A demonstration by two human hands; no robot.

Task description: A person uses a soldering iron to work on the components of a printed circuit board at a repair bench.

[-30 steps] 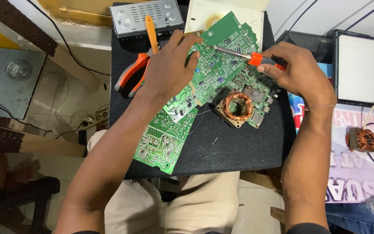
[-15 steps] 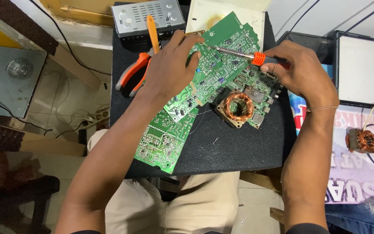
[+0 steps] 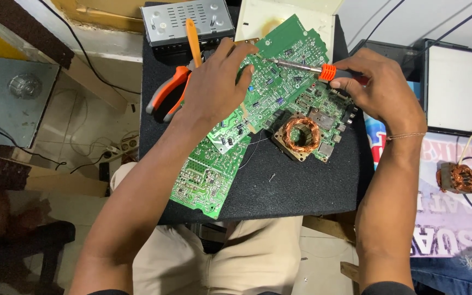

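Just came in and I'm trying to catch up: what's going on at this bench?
A seated person works over a large green circuit board lying on a black foam mat. The left hand presses down on the board, while the right hand holds an orange-collared soldering iron with its tip at the board near the left fingertips. A copper wire coil sits on the board, and orange-handled pliers lie beside the left hand.
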